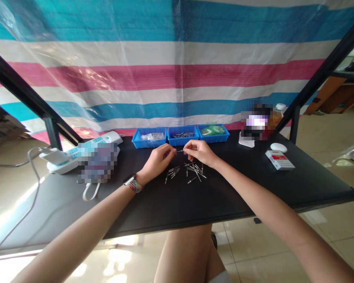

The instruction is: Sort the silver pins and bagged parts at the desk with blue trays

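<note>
Both my hands meet over the middle of a black table (194, 204). My left hand (158, 160) and my right hand (198, 151) are closed in pinches, and a thin metal pin (179, 151) spans the gap between their fingertips. Just below them lies a scatter of several similar small metal pins (188, 171) on the table. A patterned band sits on my left wrist (133, 183).
Three blue trays (181, 135) stand in a row at the back: one with a clear bag, one with metal pins, one with green parts. A white power strip (85, 151) and cable lie at left. A small box (279, 160) and white mouse-like object (278, 147) sit at right.
</note>
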